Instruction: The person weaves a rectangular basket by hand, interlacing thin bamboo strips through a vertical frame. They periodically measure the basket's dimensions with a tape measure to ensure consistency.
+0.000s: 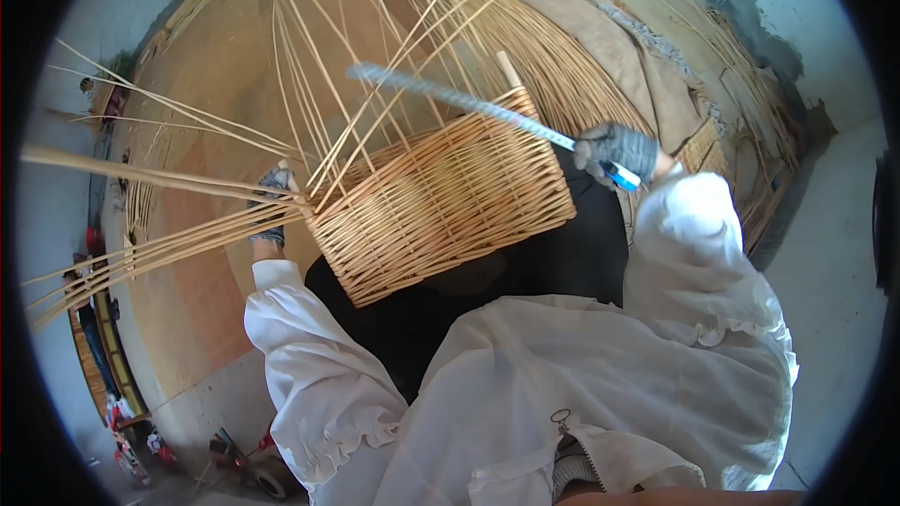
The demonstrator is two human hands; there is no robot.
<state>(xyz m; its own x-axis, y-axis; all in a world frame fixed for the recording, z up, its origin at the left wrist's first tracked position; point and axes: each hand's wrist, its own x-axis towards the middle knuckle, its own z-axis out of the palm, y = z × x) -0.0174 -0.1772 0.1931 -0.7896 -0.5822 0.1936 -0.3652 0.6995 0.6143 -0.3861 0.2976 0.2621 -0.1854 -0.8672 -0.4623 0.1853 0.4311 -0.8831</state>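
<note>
You are partway through weaving a wicker basket (441, 206): its walls are woven up, and loose upright stakes (309, 66) fan out from its rim toward the upper left. The basket sits tilted on your lap, over the dark apron between your white sleeves, not on any bench. Your left hand (272, 201), gloved, is at the basket's left corner, fingers closed around the corner where a bundle of long rods (141, 244) sweeps out to the left. Your right hand (614, 152), also gloved, is clenched on the blue handle of a long metal rod tool (469, 103), which slants across the basket's top edge toward the upper left. By the look of it, the step in hand is beating or levelling the weave along the rim, with the left hand steadying the work. The next move would call for a firm hold at that corner and for keeping the tool clear of the standing stakes, which cross its path closely. A pale wooden peg (507, 68) stands up at the far rim, near the tool's line. Behind lie heaps of cut willow (562, 56) over brown sacking (656, 75), and at the lower left, on the floor, a clutter of small red tools (248, 468), well apart from your hands.
</note>
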